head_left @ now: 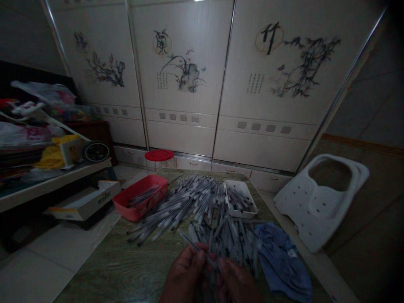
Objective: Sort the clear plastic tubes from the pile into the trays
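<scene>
Low in the view, near the table's front edge, my left hand (185,271) pinches a slim clear pen (187,238) between thumb and fingers. Its far end points up and to the left. My right hand (236,280) closes around the pen's near end, thumb bent inward, close beside the left fingertips. The dim light blurs the details of that end. Just beyond my hands spreads a large heap of similar pens (197,195), clear with dark ends, lying mostly lengthwise on the table.
A red basket (140,212) and a white tray (242,214), both containing pens, flank the heap on the wood-grain table (104,269). Blue cloth (282,256) lies at the right. Around the table are a red stool (159,155), white plastic piece (318,202) and open box (85,204).
</scene>
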A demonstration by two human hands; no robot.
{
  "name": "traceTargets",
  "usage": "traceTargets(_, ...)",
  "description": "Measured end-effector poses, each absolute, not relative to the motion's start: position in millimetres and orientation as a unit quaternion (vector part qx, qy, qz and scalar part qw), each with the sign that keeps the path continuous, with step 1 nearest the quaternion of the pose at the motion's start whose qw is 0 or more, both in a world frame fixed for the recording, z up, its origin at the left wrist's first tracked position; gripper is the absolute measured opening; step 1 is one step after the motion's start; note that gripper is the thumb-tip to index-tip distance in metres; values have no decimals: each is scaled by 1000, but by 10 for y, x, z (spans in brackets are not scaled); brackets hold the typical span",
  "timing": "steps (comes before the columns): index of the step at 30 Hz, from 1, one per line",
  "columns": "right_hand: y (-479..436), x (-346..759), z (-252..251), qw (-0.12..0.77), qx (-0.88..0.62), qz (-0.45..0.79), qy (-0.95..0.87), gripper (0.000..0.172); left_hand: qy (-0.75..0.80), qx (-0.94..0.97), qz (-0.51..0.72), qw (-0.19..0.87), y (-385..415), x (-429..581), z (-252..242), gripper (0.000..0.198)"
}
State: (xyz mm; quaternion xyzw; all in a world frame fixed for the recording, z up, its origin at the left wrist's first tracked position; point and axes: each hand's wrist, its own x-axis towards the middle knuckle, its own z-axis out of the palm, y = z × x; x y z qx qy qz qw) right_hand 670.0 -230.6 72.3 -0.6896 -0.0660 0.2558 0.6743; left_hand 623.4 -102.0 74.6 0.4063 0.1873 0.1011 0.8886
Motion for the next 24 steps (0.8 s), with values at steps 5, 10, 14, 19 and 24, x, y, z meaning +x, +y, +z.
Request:
traceTargets(5, -2309, 6680, 699, 674, -705, 210, -70, 72, 196, 415, 120, 880, -1012, 6237, 742, 44)
traceTargets(10, -2333, 6643, 675, 601, -785, 87, -126, 62, 178, 412, 110, 887, -1021, 6230, 746, 40)
traceTargets(14, -2305, 6612, 731, 669, -714, 200, -53, 73, 178, 392, 100, 897, -1027, 6222, 790, 39)
traceTargets(19, -2311, 6658, 800, 690, -676, 250, -65, 73, 181, 404, 105, 891, -1020, 6216, 790, 38)
traceTargets(24, -2308, 6678, 799, 694, -663, 276, -55, 75, 175, 415, 95, 888, -1006, 6217, 726, 35)
